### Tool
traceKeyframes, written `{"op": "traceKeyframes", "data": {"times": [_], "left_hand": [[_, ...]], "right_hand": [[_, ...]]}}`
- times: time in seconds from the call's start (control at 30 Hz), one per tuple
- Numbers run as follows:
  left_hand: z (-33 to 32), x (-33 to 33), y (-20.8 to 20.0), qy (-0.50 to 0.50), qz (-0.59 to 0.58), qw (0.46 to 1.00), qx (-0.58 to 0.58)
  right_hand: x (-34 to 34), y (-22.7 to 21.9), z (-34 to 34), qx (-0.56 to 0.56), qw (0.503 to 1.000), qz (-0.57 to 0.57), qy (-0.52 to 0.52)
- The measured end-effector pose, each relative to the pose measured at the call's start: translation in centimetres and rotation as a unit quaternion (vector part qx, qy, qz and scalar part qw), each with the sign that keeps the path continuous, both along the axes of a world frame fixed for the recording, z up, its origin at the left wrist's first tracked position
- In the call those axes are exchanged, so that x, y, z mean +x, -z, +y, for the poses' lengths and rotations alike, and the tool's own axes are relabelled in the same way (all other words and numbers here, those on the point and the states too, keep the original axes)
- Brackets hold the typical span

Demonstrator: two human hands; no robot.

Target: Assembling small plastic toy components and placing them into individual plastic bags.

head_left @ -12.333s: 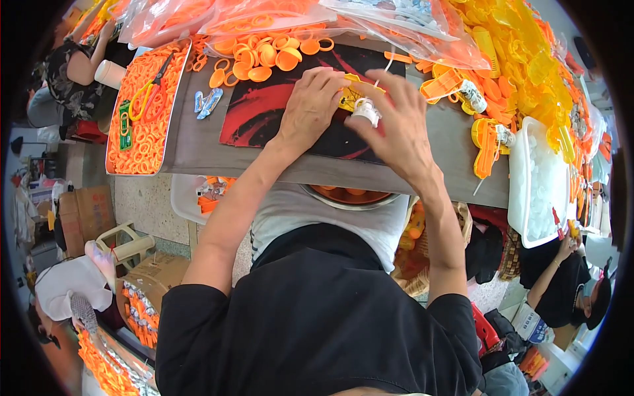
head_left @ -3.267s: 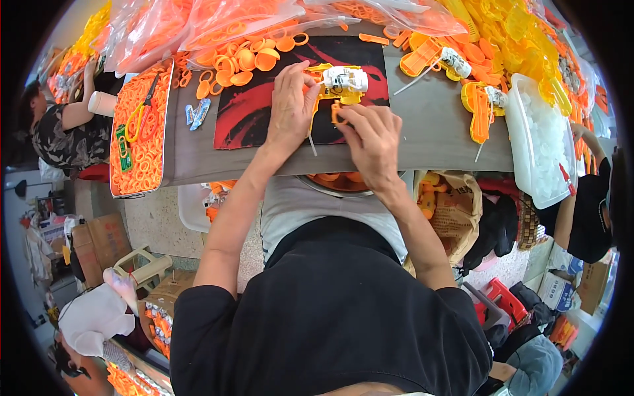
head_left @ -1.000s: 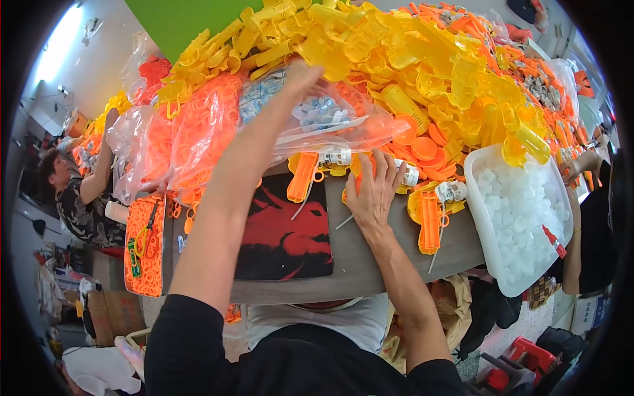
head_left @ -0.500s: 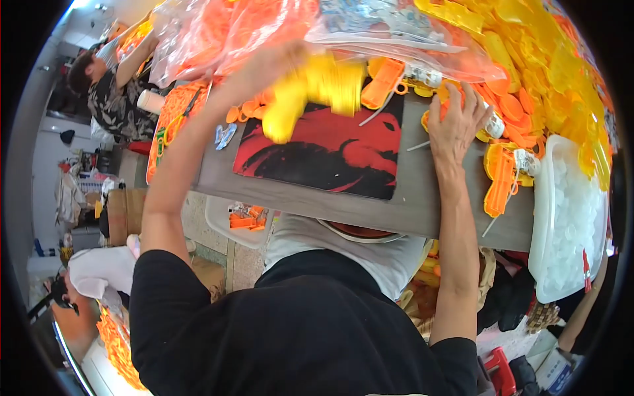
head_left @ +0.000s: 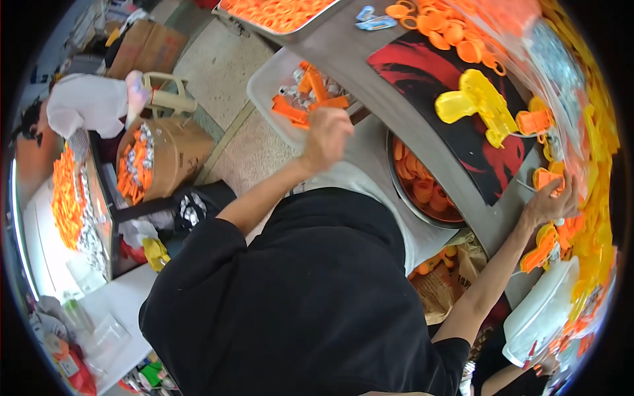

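My left hand [head_left: 328, 137] is low beside the table, over the near rim of a translucent bin [head_left: 264, 86] that holds orange plastic pieces [head_left: 316, 82]. Its fingers look curled but are smeared, and their tips are hidden. A yellow pistol-shaped plastic shell [head_left: 479, 105] lies on the red and black mat [head_left: 422, 66], touched by neither hand. At the table's right side, my right hand [head_left: 549, 201] has its fingers closed around an orange and yellow plastic part [head_left: 545, 178] in a row of similar parts with pale straps.
Orange rings and discs [head_left: 449, 30] lie beyond the mat, near a bulging clear bag [head_left: 522, 39]. Yellow shells [head_left: 598, 198] pile along the right. A white tub [head_left: 541, 317] stands at the table's right end. A metal bowl [head_left: 422, 211] of orange parts sits against my lap.
My view has swung left and down. The yellow shell, blurred at my left hand before, now lies on the mat. My left hand has moved down to the bin; my right stays among the orange parts.
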State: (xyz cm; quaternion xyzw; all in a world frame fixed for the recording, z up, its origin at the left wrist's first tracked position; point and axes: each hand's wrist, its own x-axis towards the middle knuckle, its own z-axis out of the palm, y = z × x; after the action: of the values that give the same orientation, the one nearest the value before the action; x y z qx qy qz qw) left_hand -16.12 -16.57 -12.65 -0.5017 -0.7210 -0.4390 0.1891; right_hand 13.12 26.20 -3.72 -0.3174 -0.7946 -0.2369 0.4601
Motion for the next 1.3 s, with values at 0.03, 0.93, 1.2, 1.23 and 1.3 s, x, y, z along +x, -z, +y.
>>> {"op": "traceKeyframes", "data": {"times": [0.03,0.93,1.2,1.23,1.3], "left_hand": [[-2.0,-1.8,3.0,-0.049,-0.055,0.996,-0.057],[-10.2,-19.2,3.8,-0.088,-0.455,0.847,-0.26],[-9.8,-12.6,-5.6,0.017,-0.63,0.776,0.0],[-9.5,-12.2,-6.5,0.024,-0.638,0.769,0.021],[-8.8,-11.5,-8.2,0.034,-0.642,0.765,0.037]], "right_hand": [[-0.2,-1.1,-0.6,0.013,0.999,0.025,-0.034],[-3.0,-0.1,-18.2,-0.336,0.928,0.157,-0.037],[-10.2,-3.5,-24.6,-0.284,0.916,0.146,-0.243],[-11.6,-4.1,-26.0,-0.272,0.914,0.088,-0.289],[-14.4,-3.2,-29.0,-0.302,0.857,0.059,-0.414]]}}
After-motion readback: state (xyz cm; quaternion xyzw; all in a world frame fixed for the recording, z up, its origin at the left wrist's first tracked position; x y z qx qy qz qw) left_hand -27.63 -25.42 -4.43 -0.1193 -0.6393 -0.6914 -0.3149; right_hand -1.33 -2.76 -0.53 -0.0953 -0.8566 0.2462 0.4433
